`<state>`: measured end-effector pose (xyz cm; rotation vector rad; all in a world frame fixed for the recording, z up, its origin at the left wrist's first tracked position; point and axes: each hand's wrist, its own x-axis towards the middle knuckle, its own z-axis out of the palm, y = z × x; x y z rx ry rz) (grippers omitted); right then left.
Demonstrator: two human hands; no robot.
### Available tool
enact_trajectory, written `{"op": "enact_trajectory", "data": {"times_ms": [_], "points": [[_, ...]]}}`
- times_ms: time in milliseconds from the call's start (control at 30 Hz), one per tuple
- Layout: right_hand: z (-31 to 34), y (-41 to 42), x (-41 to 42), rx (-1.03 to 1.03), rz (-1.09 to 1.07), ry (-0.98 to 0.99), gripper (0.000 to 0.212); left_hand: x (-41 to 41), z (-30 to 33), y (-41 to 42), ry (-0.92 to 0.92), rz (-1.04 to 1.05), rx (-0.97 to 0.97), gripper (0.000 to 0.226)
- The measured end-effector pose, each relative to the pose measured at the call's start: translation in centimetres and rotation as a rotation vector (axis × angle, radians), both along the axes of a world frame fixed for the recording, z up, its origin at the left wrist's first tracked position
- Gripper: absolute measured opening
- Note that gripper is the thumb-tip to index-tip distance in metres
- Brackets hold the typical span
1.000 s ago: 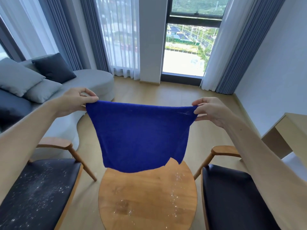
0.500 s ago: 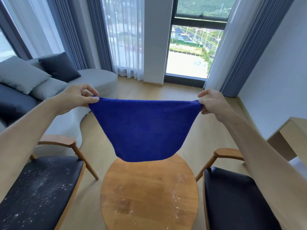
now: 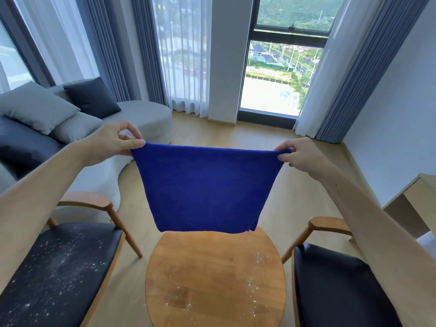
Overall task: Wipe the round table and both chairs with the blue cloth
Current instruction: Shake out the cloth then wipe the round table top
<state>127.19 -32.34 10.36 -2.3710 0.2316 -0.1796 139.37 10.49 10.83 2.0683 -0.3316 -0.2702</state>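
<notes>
The blue cloth [image 3: 207, 187] hangs spread out in the air above the far edge of the round wooden table [image 3: 212, 279]. My left hand [image 3: 111, 142] pinches its top left corner and my right hand [image 3: 299, 156] pinches its top right corner. White specks lie on the table's right side and near its front. The left chair [image 3: 59, 274] has a dark seat covered with white specks. On the right, the other chair [image 3: 335, 286] shows a dark seat with no specks visible. The cloth hides the table's far rim.
A grey sofa [image 3: 146, 116] with cushions stands at the left. A light wooden desk [image 3: 415, 204] is at the right wall. Curtains and a tall window [image 3: 278, 76] fill the back. Wooden floor lies beyond the table.
Both hands have stayed on the cloth's top corners. The cloth's lower edge swung up half a second ago and now hangs straight down again, a bit higher above the table.
</notes>
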Motion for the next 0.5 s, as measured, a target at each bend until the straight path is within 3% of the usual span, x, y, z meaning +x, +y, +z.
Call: {"op": "enact_trajectory", "data": {"times_ms": [167, 300, 400, 500], "points": [[-0.4, 0.0, 0.6, -0.248, -0.010, -0.120, 0.019, -0.8, 0.2, -0.9, -0.149, -0.061, 0.235, 0.006], [-0.7, 0.2, 0.7, 0.013, -0.053, -0.066, 0.014, -1.1, 0.1, -1.9, -0.232, -0.005, 0.370, 0.021], [-1.3, 0.8, 0.6, 0.186, -0.097, -0.044, 0.014, -1.1, -0.6, -2.6, -0.102, 0.013, 0.295, 0.026], [-1.9, 1.7, 0.9, 0.191, -0.165, -0.050, 0.016, -1.3, -1.3, -3.8, 0.022, 0.040, 0.209, 0.027]]}}
